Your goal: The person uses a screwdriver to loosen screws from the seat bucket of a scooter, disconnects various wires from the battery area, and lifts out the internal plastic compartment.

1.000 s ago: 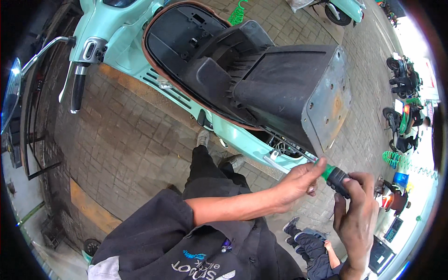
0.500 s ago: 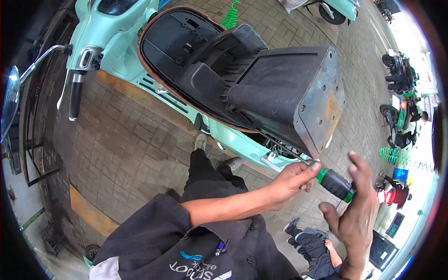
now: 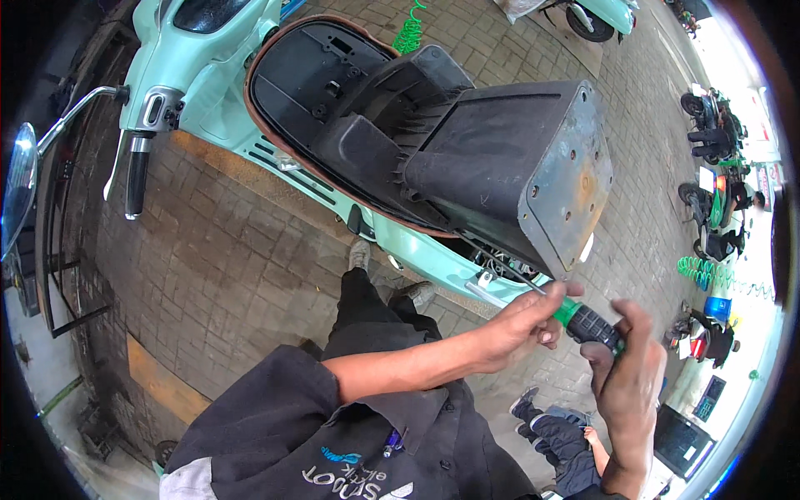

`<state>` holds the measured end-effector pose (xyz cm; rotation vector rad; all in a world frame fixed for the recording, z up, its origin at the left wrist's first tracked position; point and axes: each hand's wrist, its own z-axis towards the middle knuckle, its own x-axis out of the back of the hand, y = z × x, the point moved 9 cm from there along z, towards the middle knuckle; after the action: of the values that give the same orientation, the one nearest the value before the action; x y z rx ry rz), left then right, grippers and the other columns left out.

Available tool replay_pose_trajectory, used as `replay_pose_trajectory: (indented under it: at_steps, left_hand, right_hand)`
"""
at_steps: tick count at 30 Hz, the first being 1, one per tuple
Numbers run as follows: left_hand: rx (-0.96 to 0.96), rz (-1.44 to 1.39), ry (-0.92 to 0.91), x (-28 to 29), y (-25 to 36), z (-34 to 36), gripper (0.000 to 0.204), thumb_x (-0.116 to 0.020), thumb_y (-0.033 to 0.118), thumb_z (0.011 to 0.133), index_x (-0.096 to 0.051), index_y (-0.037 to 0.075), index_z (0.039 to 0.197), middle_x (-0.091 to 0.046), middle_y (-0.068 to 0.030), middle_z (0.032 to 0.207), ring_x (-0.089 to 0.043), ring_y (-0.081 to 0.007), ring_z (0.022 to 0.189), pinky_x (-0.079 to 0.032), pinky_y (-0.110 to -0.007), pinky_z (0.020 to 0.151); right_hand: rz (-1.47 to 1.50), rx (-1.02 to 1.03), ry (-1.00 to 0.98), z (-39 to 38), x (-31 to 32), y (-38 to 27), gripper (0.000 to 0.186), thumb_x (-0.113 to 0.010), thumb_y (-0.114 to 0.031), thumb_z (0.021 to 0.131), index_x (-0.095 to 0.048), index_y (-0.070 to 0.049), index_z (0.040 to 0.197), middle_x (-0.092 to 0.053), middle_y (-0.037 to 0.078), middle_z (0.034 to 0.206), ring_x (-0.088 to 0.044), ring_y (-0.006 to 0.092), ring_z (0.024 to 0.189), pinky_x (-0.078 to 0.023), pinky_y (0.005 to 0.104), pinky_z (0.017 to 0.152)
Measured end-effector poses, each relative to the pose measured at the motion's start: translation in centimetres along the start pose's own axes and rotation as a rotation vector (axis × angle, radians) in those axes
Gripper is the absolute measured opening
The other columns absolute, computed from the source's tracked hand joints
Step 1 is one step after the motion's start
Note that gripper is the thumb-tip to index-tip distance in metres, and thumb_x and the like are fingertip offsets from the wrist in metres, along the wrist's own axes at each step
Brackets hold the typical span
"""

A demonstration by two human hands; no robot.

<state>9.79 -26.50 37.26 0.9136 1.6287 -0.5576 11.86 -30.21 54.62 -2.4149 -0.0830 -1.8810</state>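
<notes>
A screwdriver (image 3: pixel 590 326) with a black and green handle slants past the corner of a black plastic seat bucket (image 3: pixel 487 158). My left hand (image 3: pixel 527 327) pinches it where the green collar meets the long thin shaft. My right hand (image 3: pixel 629 375) is at the butt of the handle, thumb and forefinger curled around its end. Toward the mint-green scooter (image 3: pixel 442 262), the shaft runs up and left under the bucket; its tip cannot be made out. The bucket lies tipped up on the scooter, its flat, rust-stained bottom (image 3: pixel 575 187) facing right.
Handlebar grip (image 3: pixel 137 179) and mirror (image 3: pixel 21 187) stick out at the left. A person in dark clothes (image 3: pixel 562 446) sits low at the lower right. Parked scooters (image 3: pixel 717 200) and a green coiled hose (image 3: pixel 696 269) line the right side. Brick paving (image 3: pixel 217 250) surrounds the scooter.
My right hand has moved left, and its thumb and forefinger have come in around the handle's end. The left hand keeps its pinch, with its forefinger now stretched out.
</notes>
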Motion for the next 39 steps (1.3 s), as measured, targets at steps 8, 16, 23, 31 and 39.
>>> replay_pose_trajectory:
  at_steps: [8, 16, 23, 31, 39]
  left_hand:
    - [-0.028, 0.251, -0.050, 1.2, 0.1, 0.5, 0.053, -0.046, 0.063, 0.103, -0.056, 0.011, 0.095, -0.047, 0.0036, 0.079, -0.045, -0.0071, 0.071, -0.043, -0.026, 0.066]
    - [-0.054, 0.653, 0.237, 12.0, 4.0, -5.9, 0.037, -0.046, 0.024, 0.105, -0.054, 0.002, 0.133, -0.061, -0.0050, 0.101, -0.053, -0.0119, 0.083, -0.047, -0.028, 0.073]
    - [-0.238, 0.456, 0.477, 16.1, 8.5, -9.0, 0.026, -0.038, 0.012, 0.109, -0.046, -0.002, 0.128, -0.067, -0.0192, 0.121, -0.048, -0.0097, 0.076, -0.048, -0.028, 0.073]
    - [-0.225, 0.304, 0.335, 15.7, 9.9, -8.5, 0.029, -0.038, 0.025, 0.112, -0.050, -0.001, 0.120, -0.063, -0.0094, 0.096, -0.040, -0.0072, 0.070, -0.043, -0.026, 0.066]
    - [-0.193, 0.312, 0.412, 17.0, 11.1, -8.9, 0.042, -0.043, 0.032, 0.112, -0.059, -0.001, 0.131, -0.042, 0.0060, 0.076, -0.038, -0.0053, 0.068, -0.037, -0.024, 0.066]
  right_hand:
    - [-0.004, 0.156, -0.033, 0.2, 0.0, -1.5, 0.057, -0.082, -0.019, 0.076, -0.054, -0.004, 0.124, -0.063, 0.022, 0.115, -0.067, 0.0407, 0.086, -0.053, 0.0466, 0.071]
    - [0.077, 0.330, 0.135, 0.6, 0.5, -1.4, 0.065, -0.085, -0.023, 0.075, -0.048, -0.011, 0.127, -0.061, 0.022, 0.117, -0.065, 0.0392, 0.084, -0.053, 0.0452, 0.067]
    - [0.118, 0.061, 0.134, 0.1, 0.2, 0.9, 0.074, -0.086, -0.026, 0.073, -0.045, -0.009, 0.132, -0.064, 0.019, 0.101, -0.064, 0.0384, 0.087, -0.051, 0.0436, 0.069]
    - [0.229, -0.066, -0.103, -0.1, -1.2, 1.4, 0.064, -0.083, -0.023, 0.079, -0.050, -0.001, 0.129, -0.060, 0.026, 0.123, -0.065, 0.0405, 0.095, -0.053, 0.0465, 0.077]
    - [0.226, 0.151, -0.017, -0.6, -1.6, 0.1, 0.079, -0.083, -0.009, 0.076, -0.037, -0.005, 0.140, -0.060, 0.024, 0.114, -0.063, 0.0462, 0.093, -0.052, 0.0486, 0.072]
